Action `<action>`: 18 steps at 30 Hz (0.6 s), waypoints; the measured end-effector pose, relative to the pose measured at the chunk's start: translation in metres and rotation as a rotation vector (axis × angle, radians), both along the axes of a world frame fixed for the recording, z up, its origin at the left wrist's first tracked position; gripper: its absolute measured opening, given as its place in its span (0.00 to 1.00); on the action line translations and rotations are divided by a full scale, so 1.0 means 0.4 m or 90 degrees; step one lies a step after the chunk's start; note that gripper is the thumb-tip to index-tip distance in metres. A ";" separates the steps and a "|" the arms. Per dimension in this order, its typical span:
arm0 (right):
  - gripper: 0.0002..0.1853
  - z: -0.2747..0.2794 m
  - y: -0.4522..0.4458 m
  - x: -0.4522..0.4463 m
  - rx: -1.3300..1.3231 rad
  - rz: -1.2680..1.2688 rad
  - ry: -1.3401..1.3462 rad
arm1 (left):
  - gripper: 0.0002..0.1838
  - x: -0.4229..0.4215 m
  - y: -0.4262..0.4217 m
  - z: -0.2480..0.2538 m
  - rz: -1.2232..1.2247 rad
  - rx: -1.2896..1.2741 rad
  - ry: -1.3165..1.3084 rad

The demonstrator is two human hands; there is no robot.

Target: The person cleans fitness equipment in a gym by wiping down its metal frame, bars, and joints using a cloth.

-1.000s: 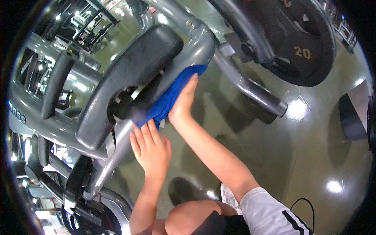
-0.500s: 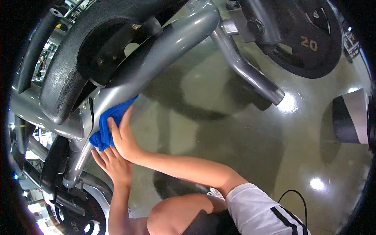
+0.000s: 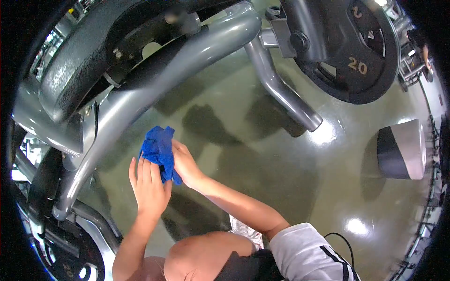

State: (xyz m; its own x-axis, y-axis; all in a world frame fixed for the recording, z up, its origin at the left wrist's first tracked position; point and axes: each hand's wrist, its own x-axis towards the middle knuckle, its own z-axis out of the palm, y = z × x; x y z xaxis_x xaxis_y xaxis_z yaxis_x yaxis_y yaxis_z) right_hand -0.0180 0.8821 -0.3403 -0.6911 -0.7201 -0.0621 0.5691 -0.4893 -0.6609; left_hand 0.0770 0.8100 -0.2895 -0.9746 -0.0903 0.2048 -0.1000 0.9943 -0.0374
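A bunched blue cloth (image 3: 158,146) is held up over the floor, apart from the grey metal tube. My right hand (image 3: 186,165) grips it from the right side, with its fingertips partly hidden behind the fabric. From below left, my left hand (image 3: 151,189) reaches up to the cloth with fingers stretched out and the back of the hand showing. Its middle fingers touch the cloth's lower left edge, while the outermost finger stands apart. The thick grey tube (image 3: 123,111) of a gym machine slants past, up and left of both hands.
A black padded part (image 3: 70,79) sits above the tube. A black weight plate marked 20 (image 3: 370,77) hangs at upper right, near a bent grey leg (image 3: 286,96). A grey-and-black block (image 3: 402,150) stands on the shiny floor (image 3: 281,187) at right. Another plate (image 3: 79,250) shows at lower left.
Both hands have come off the grey tube with the blue cloth, moving right over the floor. The cloth is now bunched between them. The view has shifted slightly.
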 end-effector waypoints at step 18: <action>0.15 0.008 -0.021 0.110 0.127 -0.094 -0.100 | 0.31 0.130 -0.059 -0.077 0.018 0.266 0.060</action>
